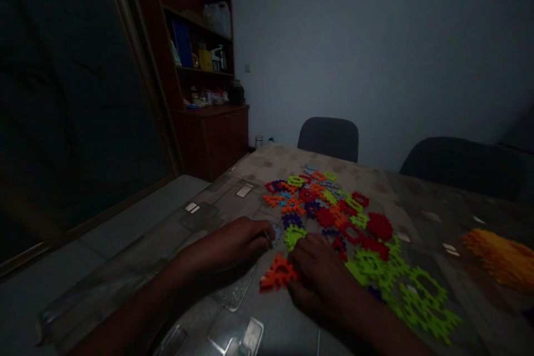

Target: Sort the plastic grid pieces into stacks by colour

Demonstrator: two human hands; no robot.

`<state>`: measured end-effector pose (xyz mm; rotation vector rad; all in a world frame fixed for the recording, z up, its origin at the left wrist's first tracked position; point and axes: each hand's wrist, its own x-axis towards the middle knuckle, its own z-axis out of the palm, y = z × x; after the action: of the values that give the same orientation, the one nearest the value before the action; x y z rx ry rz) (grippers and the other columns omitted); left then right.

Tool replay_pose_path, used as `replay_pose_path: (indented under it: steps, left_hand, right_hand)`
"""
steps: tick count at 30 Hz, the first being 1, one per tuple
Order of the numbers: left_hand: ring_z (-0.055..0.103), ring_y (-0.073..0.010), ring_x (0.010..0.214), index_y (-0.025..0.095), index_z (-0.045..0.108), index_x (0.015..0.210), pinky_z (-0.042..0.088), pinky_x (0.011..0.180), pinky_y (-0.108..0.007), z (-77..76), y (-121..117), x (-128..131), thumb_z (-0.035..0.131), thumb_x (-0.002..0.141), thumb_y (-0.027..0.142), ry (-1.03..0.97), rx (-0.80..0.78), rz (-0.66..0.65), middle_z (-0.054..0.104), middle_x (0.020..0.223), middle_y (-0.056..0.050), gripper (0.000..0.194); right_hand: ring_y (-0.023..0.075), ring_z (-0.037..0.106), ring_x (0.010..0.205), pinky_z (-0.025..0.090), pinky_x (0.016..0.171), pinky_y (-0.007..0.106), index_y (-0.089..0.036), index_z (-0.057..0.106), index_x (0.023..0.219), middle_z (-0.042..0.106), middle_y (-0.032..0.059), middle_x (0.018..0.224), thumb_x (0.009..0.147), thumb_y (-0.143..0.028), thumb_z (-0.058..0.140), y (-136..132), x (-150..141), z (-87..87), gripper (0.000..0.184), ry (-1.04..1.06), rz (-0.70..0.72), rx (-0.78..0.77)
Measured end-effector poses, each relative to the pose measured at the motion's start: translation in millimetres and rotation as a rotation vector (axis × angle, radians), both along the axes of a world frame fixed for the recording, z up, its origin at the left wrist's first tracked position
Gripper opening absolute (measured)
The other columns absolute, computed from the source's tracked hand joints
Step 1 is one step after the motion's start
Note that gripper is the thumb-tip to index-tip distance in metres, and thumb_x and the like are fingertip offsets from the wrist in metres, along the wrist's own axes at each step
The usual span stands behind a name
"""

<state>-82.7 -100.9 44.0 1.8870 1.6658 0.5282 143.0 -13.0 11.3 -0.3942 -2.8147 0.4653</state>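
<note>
My left hand (246, 240) is closed in a pinch on a grey-blue toothed plastic gear (276, 232), its thumb and forefinger at the gear's left edge. My right hand (319, 272) has its fingers curled at the right end of an orange toothed piece (277, 273), which rests low over the table. Just beyond the right fingers lies a lime green gear (294, 237), with a dark purple gear (292, 220) behind it. The right hand's fingertips are partly hidden and dim.
A loose heap of red gears (379, 226), orange, blue and green pieces spreads across the table (233, 208). Linked lime green pieces (421, 295) lie right of my right arm. A yellow-orange pile (500, 258) sits farther right. Chairs (328, 136) stand behind; a shelf cabinet (211, 139) is back left.
</note>
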Motion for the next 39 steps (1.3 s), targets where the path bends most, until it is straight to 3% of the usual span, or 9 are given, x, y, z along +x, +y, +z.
replay_pose_path:
  steps: [3,10,18,29,36,39]
  left_hand:
    - [0.059,-0.0164,0.075,0.021,0.063,0.095,0.041,0.069,-0.025,0.0,0,-3,0.044,0.097,0.024,0.008,0.023,0.007,0.065,0.084,0.000,0.019]
    - [0.062,-0.0181,0.079,0.022,0.064,0.097,0.042,0.072,-0.027,-1.3,1,-6,0.048,0.096,0.026,0.027,0.033,0.027,0.068,0.087,-0.002,0.016]
    - [0.062,-0.0177,0.075,0.021,0.064,0.096,0.041,0.068,-0.025,-1.5,1,-4,0.051,0.092,0.023,0.050,0.031,0.037,0.067,0.083,0.000,0.014]
    - [0.064,-0.0190,0.080,0.021,0.066,0.100,0.043,0.072,-0.027,-4.7,2,-4,0.049,0.095,0.026,0.077,0.036,0.038,0.069,0.089,-0.003,0.018]
    - [0.066,-0.0200,0.083,0.021,0.068,0.101,0.047,0.076,-0.027,-0.2,5,0,0.046,0.096,0.030,0.088,0.046,0.012,0.072,0.094,-0.004,0.024]
    - [0.067,-0.0226,0.089,0.023,0.069,0.103,0.050,0.082,-0.031,-7.1,5,8,0.044,0.097,0.036,0.081,0.118,0.028,0.074,0.100,-0.004,0.028]
  right_hand:
    - [0.0230,0.049,0.097,0.037,0.092,0.037,-0.019,0.058,0.093,0.059,0.0047,0.099,0.079,-0.019,0.068,3,-3,3.4,0.016,-0.059,-0.014,-0.042]
    - [0.0280,0.048,0.112,0.035,0.098,0.041,-0.022,0.054,0.125,0.059,0.0078,0.120,0.081,-0.026,0.075,-4,-8,1.9,0.050,-0.148,0.021,-0.108]
    - [0.0236,0.053,0.105,0.040,0.091,0.034,-0.021,0.060,0.110,0.062,0.0064,0.110,0.086,-0.013,0.065,-8,-15,-4.8,0.025,-0.172,0.054,-0.098]
    - [0.0221,0.054,0.101,0.041,0.086,0.032,-0.020,0.059,0.106,0.062,0.0053,0.105,0.085,-0.009,0.064,-11,-12,-9.4,0.024,-0.152,0.045,-0.123]
    - [0.0216,0.056,0.094,0.042,0.081,0.031,-0.020,0.062,0.103,0.065,0.0058,0.103,0.087,-0.016,0.068,-19,9,10.7,0.018,-0.167,-0.018,-0.162]
    - [0.0236,0.058,0.094,0.044,0.081,0.033,-0.019,0.063,0.105,0.067,0.0077,0.103,0.087,-0.024,0.070,-21,31,20.5,0.020,-0.165,-0.043,-0.120]
